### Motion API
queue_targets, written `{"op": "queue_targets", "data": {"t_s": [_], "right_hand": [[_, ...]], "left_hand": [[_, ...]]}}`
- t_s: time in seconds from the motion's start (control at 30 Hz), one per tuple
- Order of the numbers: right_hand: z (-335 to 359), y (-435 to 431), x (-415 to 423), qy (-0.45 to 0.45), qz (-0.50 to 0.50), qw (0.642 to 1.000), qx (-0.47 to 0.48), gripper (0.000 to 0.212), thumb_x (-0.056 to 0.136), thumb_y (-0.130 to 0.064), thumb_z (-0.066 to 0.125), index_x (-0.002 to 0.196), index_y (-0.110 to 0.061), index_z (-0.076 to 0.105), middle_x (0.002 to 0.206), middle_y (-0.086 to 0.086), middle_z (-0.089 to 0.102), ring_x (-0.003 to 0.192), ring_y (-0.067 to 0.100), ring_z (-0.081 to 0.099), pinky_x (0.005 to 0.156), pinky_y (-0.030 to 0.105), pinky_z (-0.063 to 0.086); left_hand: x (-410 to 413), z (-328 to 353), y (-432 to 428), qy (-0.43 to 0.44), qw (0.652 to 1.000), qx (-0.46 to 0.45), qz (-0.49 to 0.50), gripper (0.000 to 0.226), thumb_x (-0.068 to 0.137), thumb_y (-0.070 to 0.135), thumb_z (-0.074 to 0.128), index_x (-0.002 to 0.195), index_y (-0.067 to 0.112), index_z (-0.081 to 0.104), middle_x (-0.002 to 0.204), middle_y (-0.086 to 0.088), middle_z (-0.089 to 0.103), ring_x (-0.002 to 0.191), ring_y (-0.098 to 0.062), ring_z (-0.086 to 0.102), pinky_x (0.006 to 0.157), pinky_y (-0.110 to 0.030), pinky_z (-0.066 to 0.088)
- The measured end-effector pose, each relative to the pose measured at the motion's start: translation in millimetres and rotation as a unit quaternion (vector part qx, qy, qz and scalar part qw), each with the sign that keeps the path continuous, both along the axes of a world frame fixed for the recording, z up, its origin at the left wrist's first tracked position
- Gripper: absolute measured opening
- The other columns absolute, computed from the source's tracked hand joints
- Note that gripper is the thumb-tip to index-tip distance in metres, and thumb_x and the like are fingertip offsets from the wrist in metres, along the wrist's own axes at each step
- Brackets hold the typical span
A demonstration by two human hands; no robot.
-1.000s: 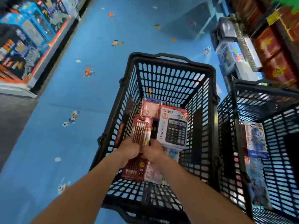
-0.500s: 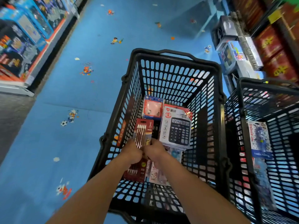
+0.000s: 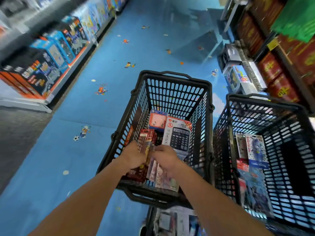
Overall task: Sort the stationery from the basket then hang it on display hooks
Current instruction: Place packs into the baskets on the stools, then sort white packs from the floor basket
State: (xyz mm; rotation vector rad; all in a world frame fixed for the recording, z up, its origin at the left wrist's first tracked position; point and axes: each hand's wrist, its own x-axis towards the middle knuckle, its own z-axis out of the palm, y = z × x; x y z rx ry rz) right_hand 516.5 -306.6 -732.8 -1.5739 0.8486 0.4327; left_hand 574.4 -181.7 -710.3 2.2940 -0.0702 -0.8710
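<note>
Left shelf: boxed toys (image 3: pixel 42 65) line the aisle and play no part here.
Left grip: the bare hand (image 3: pixel 133 157) is clamped round a red pencil pack (image 3: pixel 144 145), which stands tilted up inside the basket (image 3: pixel 170 77), near its left wall.
Change: half a second ago both hands were bunched together on that pack. Now they have drawn slightly apart and the pack sits more edge-on.
Right grip: this hand (image 3: pixel 166 158) lies over the pink packets (image 3: pixel 160 176) just beside the pencils. With the motion blur, I cannot tell whether its fingers pinch a packet or only rest on it.
Further right in the basket: a calculator box (image 3: pixel 178 135) and a pink note pad (image 3: pixel 157 119) lie untouched.
Meaning for the task: the pencils look separated from the pile, so sorting is under way. Nothing is hung yet, and no hooks are in view.
Right basket (image 3: pixel 262 101): holds blue carded items (image 3: pixel 257 150).
</note>
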Motion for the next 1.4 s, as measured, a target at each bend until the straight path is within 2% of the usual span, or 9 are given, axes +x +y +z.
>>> {"op": "queue_targets", "data": {"t_s": [0.13,0.33,0.6,0.73,0.9,1.0,1.13,1.27,1.4], "right_hand": [[40.7,-7.8,-35.0,-0.083,0.019,0.996,-0.02,0.024,0.084,-0.007,0.073,0.106,0.003,0.066,0.082,0.006,0.062,0.083,0.024,0.06,0.072,0.036,0.047],[96.9,-26.8,-117.7,-0.177,0.043,0.982,-0.056,0.056,0.088,-0.016,0.077,0.137,-0.008,0.052,0.131,0.007,0.059,0.115,0.025,0.061,0.101,0.044,0.053],[108.3,-65.5,-277.1,-0.103,0.321,0.941,-0.041,0.02,0.083,-0.004,0.072,0.087,0.006,0.056,0.079,0.021,0.056,0.071,0.015,0.051,0.069,0.024,0.046],[73.2,-87.7,-330.7,-0.01,0.4,0.907,-0.129,0.022,0.085,-0.004,0.069,0.102,0.009,0.066,0.079,0.01,0.051,0.069,0.018,0.044,0.062,0.031,0.035],[-7.6,-94.0,-370.5,0.016,0.268,0.949,-0.162,0.033,0.089,0.008,0.05,0.081,-0.022,0.062,0.078,-0.009,0.055,0.066,0.01,0.05,0.055,0.023,0.041],[-62.9,-91.6,-385.9,0.01,0.203,0.966,-0.159,0.033,0.089,0.009,0.048,0.089,-0.021,0.062,0.081,-0.003,0.057,0.062,0.008,0.049,0.044,0.013,0.034],[-143.7,-74.8,-400.3,0.015,0.126,0.982,-0.138,0.039,0.088,0.007,0.048,0.078,-0.029,0.06,0.08,-0.003,0.057,0.071,0.02,0.057,0.058,0.028,0.042],[-212.1,-49.1,-410.0,0.053,0.138,0.983,-0.108,0.032,0.086,0.007,0.05,0.092,-0.018,0.067,0.086,0.002,0.061,0.076,0.022,0.057,0.05,0.018,0.037],[-278.4,-29.4,-409.1,0.082,0.067,0.99,-0.092,0.029,0.086,0.001,0.049,0.074,-0.022,0.06,0.078,0.001,0.063,0.066,0.018,0.057,0.048,0.022,0.04]], "left_hand": [[-33.0,35.0,2.2,-0.039,0.999,-0.023,0.025,0.024,0.098,0.017,0.061,0.076,0.022,0.052,0.074,-0.005,0.058,0.067,-0.023,0.057,0.056,-0.029,0.043],[-111.7,85.7,-8.7,-0.08,0.992,-0.088,0.045,0.015,0.089,0.008,0.068,0.101,0.005,0.059,0.093,-0.009,0.058,0.079,-0.023,0.053,0.066,-0.03,0.041],[-245.7,94.9,-49.4,0.133,0.977,0.035,-0.165,0.012,0.092,0.004,0.064,0.08,0.008,0.064,0.07,-0.015,0.057,0.059,-0.023,0.049,0.047,-0.025,0.03],[-291.7,46.2,-63.6,0.172,0.962,0.074,-0.2,0.015,0.098,0.012,0.059,0.086,0.012,0.069,0.072,-0.005,0.064,0.067,-0.015,0.061,0.046,-0.018,0.036],[-317.7,-26.8,-61.9,0.119,0.976,0.066,-0.17,0.013,0.093,0.0,0.06,0.085,0.006,0.068,0.075,-0.008,0.059,0.062,-0.016,0.053,0.054,-0.022,0.041],[-323.4,-77.0,-57.9,0.094,0.98,0.072,-0.16,0.021,0.095,0.004,0.06,0.113,-0.003,0.067,0.103,-0.019,0.069,0.089,-0.027,0.066,0.072,-0.03,0.052],[-331.7,-142.1,-49.7,0.074,0.973,0.103,-0.192,0.033,0.1,0.015,0.058,0.12,-0.01,0.066,0.124,-0.026,0.067,0.114,-0.036,0.065,0.096,-0.042,0.053],[-341.5,-203.4,-32.7,0.069,0.967,0.121,-0.214,0.021,0.102,0.025,0.054,0.105,0.004,0.056,0.119,-0.024,0.066,0.113,-0.039,0.065,0.091,-0.04,0.055],[-342.2,-262.8,-24.1,0.079,0.96,0.144,-0.225,0.033,0.101,0.024,0.058,0.125,0.002,0.054,0.12,-0.019,0.066,0.111,-0.034,0.064,0.086,-0.037,0.053]]}}
